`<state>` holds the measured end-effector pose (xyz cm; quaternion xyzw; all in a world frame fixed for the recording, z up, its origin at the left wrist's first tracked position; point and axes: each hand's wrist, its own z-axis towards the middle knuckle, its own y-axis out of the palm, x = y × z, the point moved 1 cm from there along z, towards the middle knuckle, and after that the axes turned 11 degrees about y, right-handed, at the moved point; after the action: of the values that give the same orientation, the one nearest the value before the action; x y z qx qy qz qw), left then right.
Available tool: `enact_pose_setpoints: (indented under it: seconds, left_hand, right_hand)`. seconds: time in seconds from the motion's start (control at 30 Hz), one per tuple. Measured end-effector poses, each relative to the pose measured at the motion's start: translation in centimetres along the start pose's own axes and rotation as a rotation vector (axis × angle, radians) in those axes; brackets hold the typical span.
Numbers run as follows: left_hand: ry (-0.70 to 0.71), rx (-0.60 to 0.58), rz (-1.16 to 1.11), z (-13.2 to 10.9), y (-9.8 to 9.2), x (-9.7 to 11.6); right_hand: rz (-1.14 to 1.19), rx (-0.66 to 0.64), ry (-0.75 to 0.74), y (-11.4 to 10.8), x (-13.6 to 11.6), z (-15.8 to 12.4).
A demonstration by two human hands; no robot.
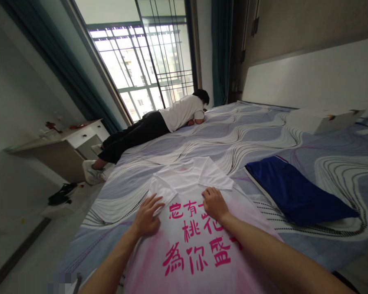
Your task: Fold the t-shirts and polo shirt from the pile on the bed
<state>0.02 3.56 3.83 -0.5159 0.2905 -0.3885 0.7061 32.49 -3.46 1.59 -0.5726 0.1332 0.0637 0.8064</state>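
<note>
A white T-shirt (187, 179) with pink shading and large pink Chinese characters lies spread out on the bed in front of me, its collar pointing away. My left hand (147, 216) rests at the shirt's left edge just below the sleeve, fingers spread. On the other side, my right hand (214, 203) lies over the upper print near the right sleeve, covering part of a character. Its fingers are slightly bent on the fabric, and its thumb is hidden. Right of the shirt lies a folded dark blue garment (294, 190) with a pale edge.
The bed (184, 145) has a wavy-patterned blue-grey cover. A person (159, 122) in a white top and dark trousers leans across its far left side. A white box (322, 120) sits near the headboard (313, 75). At left stand a desk (46, 147) and dark shoes (62, 194).
</note>
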Motion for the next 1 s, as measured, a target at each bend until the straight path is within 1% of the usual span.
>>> enact_pose_setpoints:
  seconds: [0.03,0.07,0.1,0.17,0.23,0.3,0.4,0.47,0.53,0.6,0.67,0.77,0.93,1.0]
  left_hand:
    - [0.013,-0.042,-0.064,1.1,0.2,-0.4]
    - [-0.014,-0.070,-0.106,2.2,0.5,-0.8]
    - [-0.084,-0.091,-0.122,3.3,1.0,-1.3]
    - [-0.300,-0.137,-0.090,5.2,2.2,-2.1]
    - [-0.488,-0.202,-0.031,6.4,3.7,-2.6]
    - [-0.571,-0.244,0.013,6.9,4.9,-2.7]
    - [-0.595,-0.256,0.038,7.0,5.7,-2.8]
    - [-0.601,-0.253,0.037,6.9,5.7,-2.9]
    - [-0.605,-0.244,0.035,6.8,5.6,-3.0]
    - [-0.606,-0.237,0.036,6.8,5.5,-3.0]
    - [-0.607,-0.235,0.037,6.8,5.6,-3.0]
    - [-0.603,-0.235,0.034,6.7,5.7,-3.0]
    - [-0.596,-0.224,0.040,6.7,5.6,-2.9]
    - [-0.599,-0.222,0.048,6.8,5.4,-2.6]
  right_hand:
    - [0.004,-0.001,0.000,0.0,0.0,0.0]
    - [0.007,-0.003,0.002,0.0,0.0,0.0]
    - [0.009,-0.006,0.004,-0.1,-0.1,0.0]
    - [0.004,-0.014,0.011,-0.1,-0.2,0.0]
    - [-0.002,-0.023,0.016,-0.1,-0.2,-0.1]
    - [-0.005,-0.007,0.029,-0.1,0.0,0.0]
    - [-0.047,0.077,0.109,-0.1,0.8,0.6]
    - [-0.118,0.093,0.145,-0.2,1.5,1.5]
    - [-0.207,0.017,0.108,-0.3,2.1,2.6]
    - [-0.292,-0.099,0.029,-0.3,2.5,3.9]
    - [-0.346,-0.181,-0.036,-0.5,2.7,4.9]
    - [-0.360,-0.221,-0.093,-0.9,3.0,5.7]
    - [-0.343,-0.255,-0.234,-2.2,3.4,5.2]
    - [-0.297,-0.270,-0.229,-2.4,3.3,5.4]
